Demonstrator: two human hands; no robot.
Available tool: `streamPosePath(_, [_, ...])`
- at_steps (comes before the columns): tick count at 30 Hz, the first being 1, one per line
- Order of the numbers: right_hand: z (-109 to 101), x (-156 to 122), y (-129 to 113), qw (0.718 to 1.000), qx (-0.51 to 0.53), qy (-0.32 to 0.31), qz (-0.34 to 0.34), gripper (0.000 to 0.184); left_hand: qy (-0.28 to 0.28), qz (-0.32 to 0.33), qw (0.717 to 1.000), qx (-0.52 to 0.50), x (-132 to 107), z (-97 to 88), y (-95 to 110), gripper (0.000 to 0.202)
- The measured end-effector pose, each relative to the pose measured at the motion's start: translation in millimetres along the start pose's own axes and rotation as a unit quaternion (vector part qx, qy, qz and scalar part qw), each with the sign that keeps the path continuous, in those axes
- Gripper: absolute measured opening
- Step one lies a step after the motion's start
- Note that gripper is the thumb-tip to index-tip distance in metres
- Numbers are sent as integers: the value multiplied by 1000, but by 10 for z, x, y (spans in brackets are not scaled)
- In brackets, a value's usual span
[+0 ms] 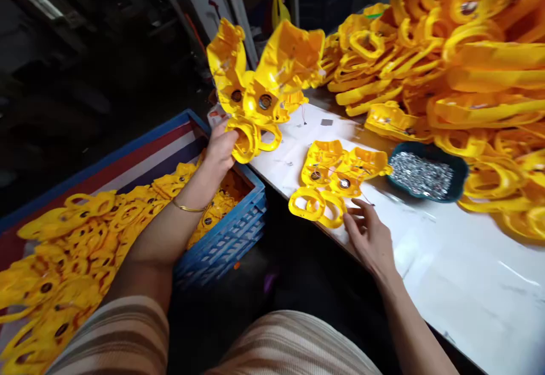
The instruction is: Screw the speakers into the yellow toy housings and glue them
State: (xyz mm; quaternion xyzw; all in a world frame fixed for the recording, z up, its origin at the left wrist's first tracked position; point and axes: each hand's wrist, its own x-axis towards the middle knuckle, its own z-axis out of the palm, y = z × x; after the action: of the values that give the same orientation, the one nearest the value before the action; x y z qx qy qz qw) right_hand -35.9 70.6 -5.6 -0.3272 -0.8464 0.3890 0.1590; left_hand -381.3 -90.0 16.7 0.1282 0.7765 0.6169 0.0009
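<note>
The left hand [219,146] has its grip closed around the loop ends of some yellow shells — the lifted shells [254,108], raised above the far left edge of the tabletop [489,273]. The right hand [372,241] has a loose grip, thumb and fingers parted, beside the loops of the lower shells [327,163]; whether it touches them I cannot tell. Those lie hollow side up on the tabletop, their round parts and thin wires exposed, loops over the near edge.

The work looks well under way. Round parts sit in both the lifted and lower shells, so that much seems done, yet neither set is closed up. Many shells [97,233] fill the crate [221,250] on the left, and a large heap [460,79] stands on the far right — which is finished and which is waiting, I cannot tell. Plenty of metal bits [421,173] remain in the bowl [460,179], right of the lower shells.
</note>
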Motion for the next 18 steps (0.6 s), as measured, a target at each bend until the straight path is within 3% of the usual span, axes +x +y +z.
streamPosePath(3, [76, -62, -39, 999, -47, 21, 9, 66, -76, 59, 995, 24, -160, 484, -37, 36])
streamPosePath(6, [188, -118, -80, 993, -83, 74, -39, 71, -86, 74, 991, 76, -280, 675, -131, 27])
streamPosePath(11, [407, -112, -200, 975, -134, 120, -128, 65, -104, 126, 966, 201, -337, 633, -215, 18])
streamPosePath(18, [595, 60, -124, 976, -186, 69, -93, 41, -195, 181, 906, 330, -568, 610, -201, 41])
